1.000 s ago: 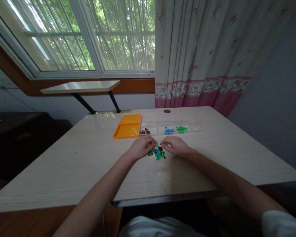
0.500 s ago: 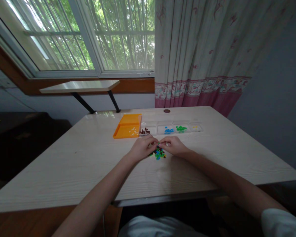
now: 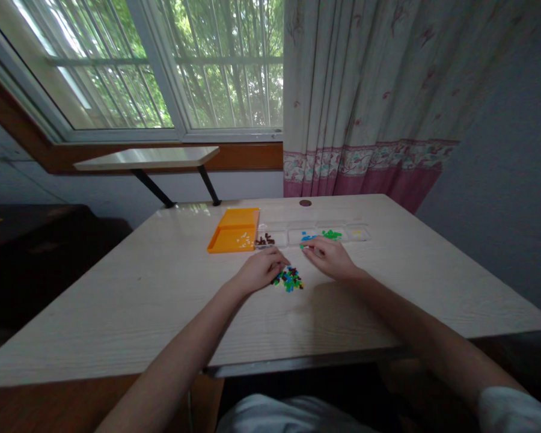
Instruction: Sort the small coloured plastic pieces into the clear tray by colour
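A small pile of mixed green, blue, dark brown and yellow pieces (image 3: 290, 279) lies on the table. At the pile's left edge rests my left hand (image 3: 262, 268), its fingers loosely bent and a little apart, with nothing visible in them. My right hand (image 3: 331, 257) is beyond the pile to the right, with thumb and fingertips pinched on a small green piece (image 3: 302, 246). Those fingertips are just in front of the clear tray (image 3: 282, 236), beside its compartment of blue pieces (image 3: 306, 236). The hand partly covers the blue ones.
Other tray compartments hold dark brown pieces (image 3: 265, 240), green pieces (image 3: 331, 234) and a few yellow pieces (image 3: 357, 232). An open orange case (image 3: 220, 242) with white bits stands left of the tray. A raised shelf (image 3: 148, 157) is at the back left.
My right hand has moved away from my left hand and the pile, forward and right to the tray, carrying the green piece. My left hand has stayed by the pile.
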`<state>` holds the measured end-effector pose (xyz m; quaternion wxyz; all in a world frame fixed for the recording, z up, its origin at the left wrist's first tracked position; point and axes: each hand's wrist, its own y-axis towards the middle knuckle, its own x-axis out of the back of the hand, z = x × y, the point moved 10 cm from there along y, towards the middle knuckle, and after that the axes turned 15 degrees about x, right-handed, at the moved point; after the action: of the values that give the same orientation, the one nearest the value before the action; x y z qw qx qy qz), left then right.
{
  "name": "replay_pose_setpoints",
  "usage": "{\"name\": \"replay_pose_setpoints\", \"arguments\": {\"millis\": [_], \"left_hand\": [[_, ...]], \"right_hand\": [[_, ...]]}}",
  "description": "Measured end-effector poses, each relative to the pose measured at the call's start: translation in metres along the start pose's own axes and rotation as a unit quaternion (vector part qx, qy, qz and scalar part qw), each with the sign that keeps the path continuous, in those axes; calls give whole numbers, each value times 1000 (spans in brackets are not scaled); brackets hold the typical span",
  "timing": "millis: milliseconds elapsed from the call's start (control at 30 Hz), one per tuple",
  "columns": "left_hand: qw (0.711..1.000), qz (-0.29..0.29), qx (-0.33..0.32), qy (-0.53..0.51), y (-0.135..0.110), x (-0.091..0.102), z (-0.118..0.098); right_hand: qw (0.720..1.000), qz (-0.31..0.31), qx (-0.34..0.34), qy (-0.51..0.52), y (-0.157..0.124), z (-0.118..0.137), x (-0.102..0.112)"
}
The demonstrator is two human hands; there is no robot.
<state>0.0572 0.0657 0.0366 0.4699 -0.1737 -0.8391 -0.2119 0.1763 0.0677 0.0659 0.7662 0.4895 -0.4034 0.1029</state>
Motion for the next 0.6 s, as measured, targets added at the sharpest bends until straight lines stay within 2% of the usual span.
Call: {"name": "replay_pose_setpoints", "arguments": {"millis": [133, 600], "left_hand": [[999, 35, -3, 18, 0, -11, 2], [997, 9, 39, 63, 3, -7, 15]], "right_hand": [[999, -41, 14, -15, 3, 5, 17], [995, -86, 34, -23, 0, 7, 28]]}}
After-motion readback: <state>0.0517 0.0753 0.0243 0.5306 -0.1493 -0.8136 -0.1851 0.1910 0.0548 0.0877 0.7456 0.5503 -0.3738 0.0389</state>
